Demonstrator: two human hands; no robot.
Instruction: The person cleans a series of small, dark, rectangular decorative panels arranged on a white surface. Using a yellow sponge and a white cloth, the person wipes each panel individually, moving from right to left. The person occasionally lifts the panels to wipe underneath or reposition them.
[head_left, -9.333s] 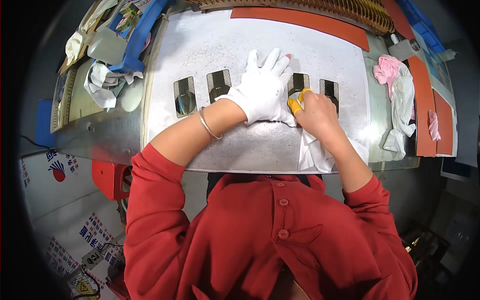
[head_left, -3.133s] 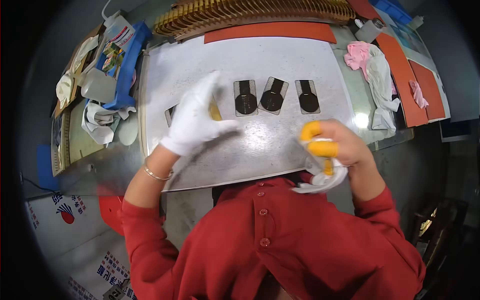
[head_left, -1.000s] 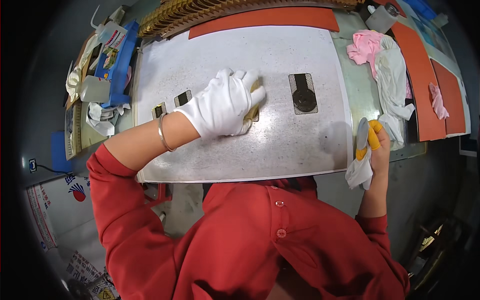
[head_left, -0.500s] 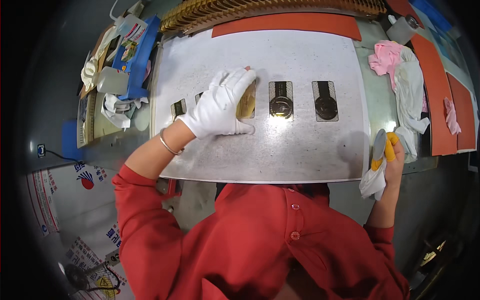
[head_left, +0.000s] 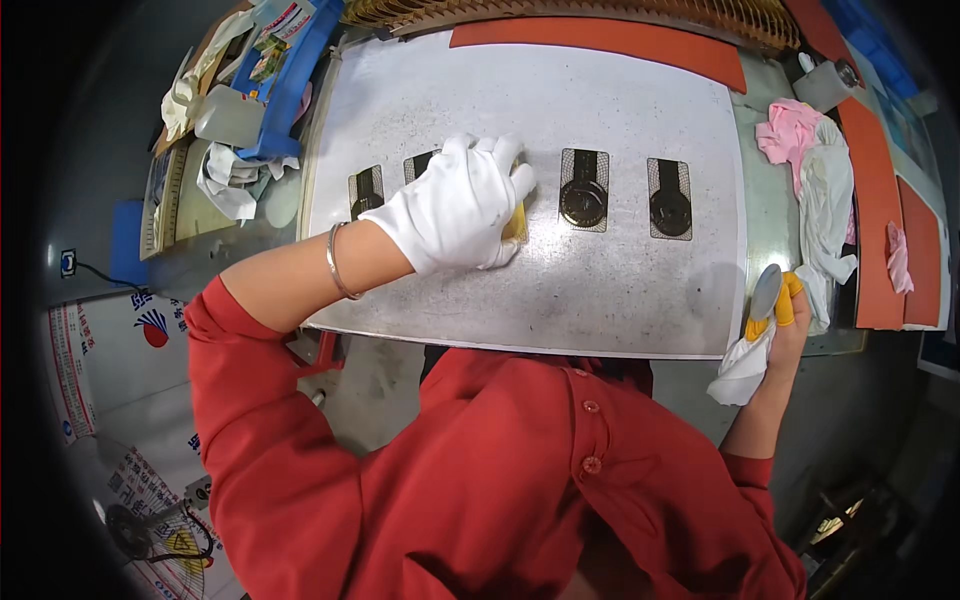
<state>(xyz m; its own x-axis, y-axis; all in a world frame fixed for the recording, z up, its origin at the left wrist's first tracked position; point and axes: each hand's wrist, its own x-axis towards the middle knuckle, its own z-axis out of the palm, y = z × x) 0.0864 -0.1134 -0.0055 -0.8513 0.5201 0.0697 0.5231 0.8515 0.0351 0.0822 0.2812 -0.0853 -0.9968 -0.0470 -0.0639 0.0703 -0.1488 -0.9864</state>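
My left hand (head_left: 462,205), in a white glove, has its fingers curled over a gold-coloured plate (head_left: 516,224) on the white sheet; most of the plate is hidden beneath the glove. To its right lie two dark rectangular plates, one (head_left: 584,190) nearer and one (head_left: 669,200) farther, each with a round medal shape and a mesh pattern. Left of the glove is another dark plate (head_left: 367,190), and one more (head_left: 420,165) is partly covered. At the sheet's right edge my right hand (head_left: 790,325), wearing yellow finger covers, grips a white cloth (head_left: 742,368) and a grey oval disc (head_left: 766,292).
A row of gold-coloured ridged pieces (head_left: 590,18) and an orange strip (head_left: 600,50) run along the back. On the left stand a blue tray (head_left: 290,90) and a plastic bottle (head_left: 230,118). Pink cloth (head_left: 788,130) and a pale glove (head_left: 822,190) lie at right.
My left hand has gone from lying flatter to curled fingers over the gold-coloured plate. The whole view has shifted slightly. My right hand keeps the cloth and disc.
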